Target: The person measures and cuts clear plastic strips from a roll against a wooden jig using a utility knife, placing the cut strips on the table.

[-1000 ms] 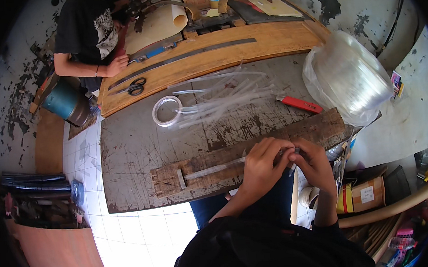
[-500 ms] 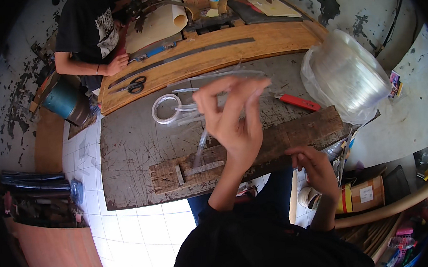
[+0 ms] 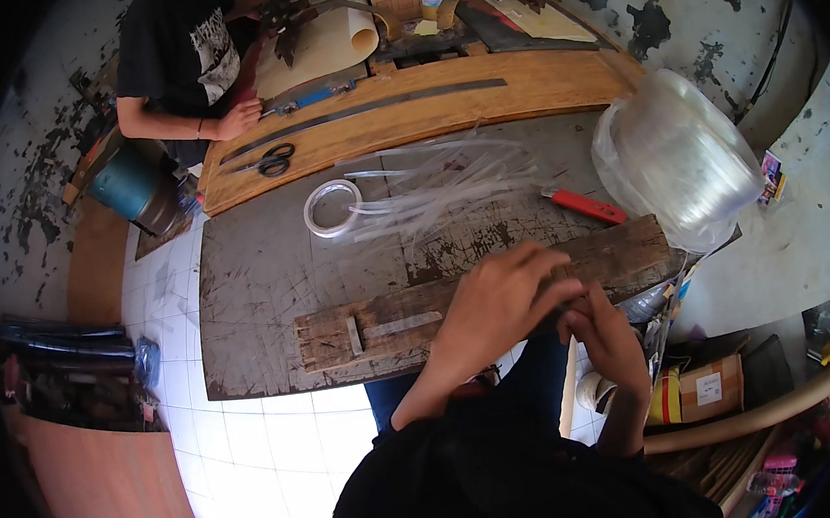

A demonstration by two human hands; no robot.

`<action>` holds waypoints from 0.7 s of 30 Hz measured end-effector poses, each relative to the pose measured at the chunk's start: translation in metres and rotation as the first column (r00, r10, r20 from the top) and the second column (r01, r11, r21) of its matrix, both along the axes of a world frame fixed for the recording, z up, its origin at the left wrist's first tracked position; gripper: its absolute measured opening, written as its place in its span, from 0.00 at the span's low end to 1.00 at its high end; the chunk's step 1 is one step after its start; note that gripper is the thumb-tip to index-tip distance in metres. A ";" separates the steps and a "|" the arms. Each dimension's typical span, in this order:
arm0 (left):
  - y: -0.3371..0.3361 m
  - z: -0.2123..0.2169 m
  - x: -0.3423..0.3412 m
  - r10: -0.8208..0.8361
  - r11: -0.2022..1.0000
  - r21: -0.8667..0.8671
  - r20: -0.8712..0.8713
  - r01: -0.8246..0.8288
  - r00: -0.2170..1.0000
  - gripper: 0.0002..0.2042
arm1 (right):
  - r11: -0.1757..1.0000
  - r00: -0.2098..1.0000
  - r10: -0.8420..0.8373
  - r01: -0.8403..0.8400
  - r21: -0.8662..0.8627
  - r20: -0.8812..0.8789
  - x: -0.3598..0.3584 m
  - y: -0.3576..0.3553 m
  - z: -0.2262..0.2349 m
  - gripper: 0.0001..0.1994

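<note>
My left hand (image 3: pixel 500 301) is over the middle of a worn wooden board (image 3: pixel 400 323), slightly blurred. Its bent fingers and thumb are apart and reach to the fingertips of my right hand (image 3: pixel 605 337). At the board's near edge, the right hand is closed with its fingertips pinched together; anything in them is hidden or too small to make out. A small upright piece (image 3: pixel 354 335) and a flat pale strip (image 3: pixel 402 324) sit on the board's left part. Beyond the board lies a loose heap of clear plastic strips (image 3: pixel 449 191).
A tape roll (image 3: pixel 308 213) and a red cutter (image 3: pixel 585 206) flank the strips. A large clear plastic roll (image 3: pixel 692 163) stands right. Scissors (image 3: pixel 273 161) and a long dark metal strip (image 3: pixel 366 113) lie on the far wooden panel, where another person's hand (image 3: pixel 237 119) rests.
My left hand has come down and right, from above the strips to my right hand. The clear strip that hung below it over the board is no longer there. The right hand stays about in place.
</note>
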State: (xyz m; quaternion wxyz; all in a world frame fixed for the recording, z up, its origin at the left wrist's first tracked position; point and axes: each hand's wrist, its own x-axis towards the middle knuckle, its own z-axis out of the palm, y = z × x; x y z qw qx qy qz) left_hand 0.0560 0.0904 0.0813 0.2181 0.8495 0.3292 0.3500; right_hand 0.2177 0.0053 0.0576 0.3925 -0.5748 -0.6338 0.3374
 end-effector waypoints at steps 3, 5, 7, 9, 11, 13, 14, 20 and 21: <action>-0.021 0.001 -0.011 -0.076 0.991 -0.100 0.083 0.084 0.994 0.08 | 0.999 0.998 0.048 -0.049 -0.009 -0.032 -0.007 0.007 0.008 0.10; -0.025 -0.001 -0.019 -0.038 0.993 -0.109 0.140 0.053 0.989 0.07 | 0.996 0.995 0.086 -0.086 0.012 -0.048 -0.014 0.012 0.012 0.09; -0.029 -0.002 -0.028 0.000 0.992 -0.120 0.198 0.025 0.980 0.06 | 0.992 0.991 0.123 -0.121 0.032 -0.061 -0.021 0.015 0.012 0.08; -0.031 0.000 -0.036 0.058 0.992 -0.123 0.257 -0.027 0.965 0.07 | 0.989 0.979 0.147 -0.143 0.035 -0.139 -0.028 0.019 0.009 0.06; -0.033 0.002 -0.051 0.151 0.984 -0.130 0.260 -0.120 0.954 0.08 | 0.990 0.980 0.141 -0.140 0.023 -0.140 -0.037 0.024 0.013 0.05; -0.036 0.000 -0.067 0.299 0.952 -0.146 0.266 -0.268 0.917 0.09 | 0.990 0.980 0.141 -0.141 0.007 -0.144 -0.049 0.030 0.014 0.04; -0.038 -0.003 -0.075 0.308 0.949 -0.152 0.262 -0.276 0.915 0.09 | 0.991 0.982 0.134 -0.137 -0.009 -0.130 -0.055 0.033 0.015 0.04; -0.046 -0.030 -0.127 0.641 0.748 0.002 0.254 -0.664 0.724 0.06 | 0.982 0.982 0.185 -0.186 -0.034 -0.025 -0.085 0.061 0.006 0.07; -0.049 -0.033 -0.134 0.704 0.675 0.032 0.271 -0.737 0.657 0.04 | 0.973 0.975 0.224 -0.224 -0.062 -0.008 -0.090 0.065 0.006 0.07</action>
